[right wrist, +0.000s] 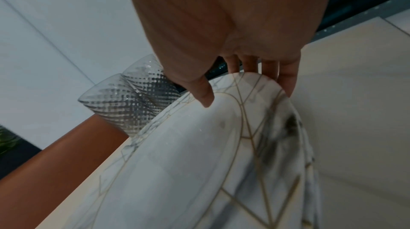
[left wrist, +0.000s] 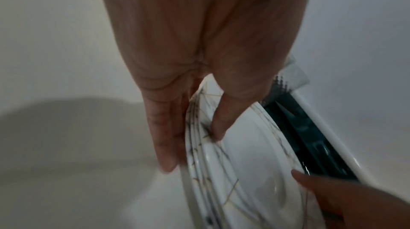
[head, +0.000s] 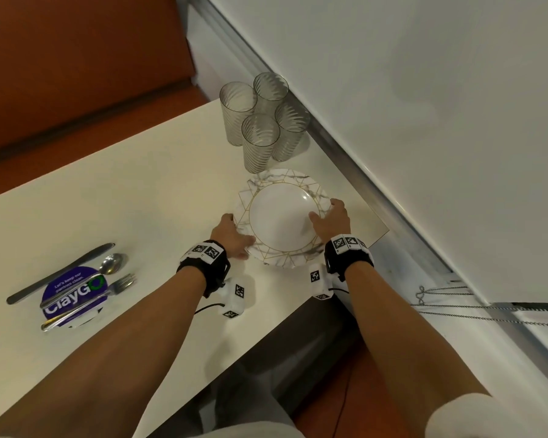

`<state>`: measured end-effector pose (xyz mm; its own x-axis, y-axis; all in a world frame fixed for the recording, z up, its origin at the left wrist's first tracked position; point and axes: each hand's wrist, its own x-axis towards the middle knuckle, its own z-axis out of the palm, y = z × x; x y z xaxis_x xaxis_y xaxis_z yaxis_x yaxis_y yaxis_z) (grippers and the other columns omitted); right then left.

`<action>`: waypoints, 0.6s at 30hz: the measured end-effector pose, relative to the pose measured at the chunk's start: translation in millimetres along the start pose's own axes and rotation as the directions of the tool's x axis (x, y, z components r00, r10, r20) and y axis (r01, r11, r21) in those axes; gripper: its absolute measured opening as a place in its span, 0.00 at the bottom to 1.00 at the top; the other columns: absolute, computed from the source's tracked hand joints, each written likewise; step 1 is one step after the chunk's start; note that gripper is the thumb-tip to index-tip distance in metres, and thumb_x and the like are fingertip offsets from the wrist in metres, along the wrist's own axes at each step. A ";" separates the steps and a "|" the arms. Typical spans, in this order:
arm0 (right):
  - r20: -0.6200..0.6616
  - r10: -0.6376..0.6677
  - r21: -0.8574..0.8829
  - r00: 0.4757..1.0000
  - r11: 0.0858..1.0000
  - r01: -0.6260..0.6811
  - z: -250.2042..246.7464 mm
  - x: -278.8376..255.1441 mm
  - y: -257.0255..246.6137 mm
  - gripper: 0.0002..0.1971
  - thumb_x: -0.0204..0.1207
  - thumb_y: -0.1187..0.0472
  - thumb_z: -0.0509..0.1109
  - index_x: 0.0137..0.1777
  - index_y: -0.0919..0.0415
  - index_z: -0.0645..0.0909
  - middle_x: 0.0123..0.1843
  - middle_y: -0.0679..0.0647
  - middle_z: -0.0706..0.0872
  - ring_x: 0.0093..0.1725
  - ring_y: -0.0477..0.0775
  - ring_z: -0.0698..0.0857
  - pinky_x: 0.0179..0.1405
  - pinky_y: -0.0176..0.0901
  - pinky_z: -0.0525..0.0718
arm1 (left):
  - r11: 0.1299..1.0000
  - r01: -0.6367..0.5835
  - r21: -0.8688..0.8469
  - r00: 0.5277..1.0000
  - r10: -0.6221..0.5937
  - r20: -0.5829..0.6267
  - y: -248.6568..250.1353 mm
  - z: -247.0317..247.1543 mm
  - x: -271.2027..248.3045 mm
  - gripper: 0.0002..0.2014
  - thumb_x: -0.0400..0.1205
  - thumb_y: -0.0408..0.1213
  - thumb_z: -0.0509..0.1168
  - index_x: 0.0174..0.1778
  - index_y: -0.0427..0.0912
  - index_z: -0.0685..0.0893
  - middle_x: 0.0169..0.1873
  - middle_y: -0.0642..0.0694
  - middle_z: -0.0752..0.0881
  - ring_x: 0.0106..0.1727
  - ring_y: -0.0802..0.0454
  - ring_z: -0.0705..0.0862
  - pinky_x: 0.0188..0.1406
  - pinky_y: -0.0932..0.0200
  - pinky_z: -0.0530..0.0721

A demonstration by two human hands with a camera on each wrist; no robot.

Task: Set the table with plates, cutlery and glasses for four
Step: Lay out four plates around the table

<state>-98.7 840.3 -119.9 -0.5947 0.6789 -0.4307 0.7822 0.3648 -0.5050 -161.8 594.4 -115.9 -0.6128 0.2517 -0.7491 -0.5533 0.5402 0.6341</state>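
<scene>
Marble-patterned plates (head: pixel 285 218) with gold lines sit stacked near the right corner of the cream table (head: pixel 140 191) — the left wrist view shows several rims nested together. Left hand (head: pixel 231 237) clamps the stack's left edge: thumb (left wrist: pixel 224 118) on top of the rim, fingers (left wrist: pixel 164 136) straight down along the outside. Right hand (head: pixel 331 221) takes the right edge the same way, thumb (right wrist: pixel 203 90) on the upper face, fingers (right wrist: pixel 286 78) curled past the far rim. Can't tell whether the stack is off the table.

Just behind the plates, four ribbed glasses (head: pixel 264 121) stand upright in a tight cluster by the wall (head: pixel 424 90) — nearest one just beside the stack's far rim.

Well apart on the left: knife (head: pixel 60 273), spoon (head: pixel 86 284) and fork (head: pixel 89 301) lie side by side across a round purple sticker (head: pixel 73 295). Orange bench seat (head: pixel 76 74) beyond the table.
</scene>
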 end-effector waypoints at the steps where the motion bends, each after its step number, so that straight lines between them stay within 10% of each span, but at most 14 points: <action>1: -0.017 0.012 0.033 1.000 0.999 -0.011 -0.7 0.2 -0.7 0.36 0.77 0.51 0.77 0.80 0.62 0.66 0.75 0.63 0.77 0.74 0.67 0.77 0.73 0.58 0.77 | 0.996 0.019 -0.090 1.000 -0.018 0.005 -0.1 -1.3 0.1 0.36 0.76 0.26 0.78 0.77 0.40 0.68 0.69 0.33 0.80 0.56 0.31 0.90 0.44 0.36 0.95; 11: 0.092 -0.030 0.078 0.995 0.997 0.023 -3.5 -32.0 -0.6 0.38 0.74 0.29 0.70 0.78 0.47 0.67 0.72 0.65 0.80 0.69 0.68 0.81 0.58 0.49 0.77 | 0.857 0.087 -0.508 0.996 -0.077 0.040 -15.1 -23.2 -25.4 0.27 0.79 0.19 0.60 0.73 0.45 0.76 0.66 0.35 0.84 0.57 0.34 0.86 0.55 0.30 0.89; 15: 0.164 -0.094 0.045 0.982 0.995 0.088 -3.1 -52.3 -8.8 0.41 0.75 0.30 0.70 0.83 0.49 0.64 0.78 0.64 0.77 0.76 0.69 0.77 0.69 0.52 0.76 | 0.774 -0.001 -0.634 1.000 0.001 -0.001 -13.6 -36.3 -40.1 0.31 0.79 0.18 0.58 0.76 0.47 0.76 0.65 0.39 0.87 0.60 0.37 0.87 0.63 0.28 0.86; 18: 0.168 -0.131 0.072 0.977 0.990 0.120 -4.4 -66.4 -19.6 0.42 0.76 0.33 0.72 0.83 0.54 0.64 0.77 0.64 0.78 0.76 0.68 0.77 0.67 0.51 0.75 | 0.666 -0.056 -0.744 0.995 0.098 0.012 -12.4 -50.8 -50.5 0.25 0.86 0.31 0.65 0.81 0.41 0.76 0.67 0.41 0.89 0.67 0.38 0.88 0.70 0.34 0.84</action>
<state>-73.7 790.8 -78.1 -0.7145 0.5086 -0.4804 0.6897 0.3967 -0.6058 -152.7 534.3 -76.2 -0.6569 0.3131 -0.6859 -0.7537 -0.2515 0.6071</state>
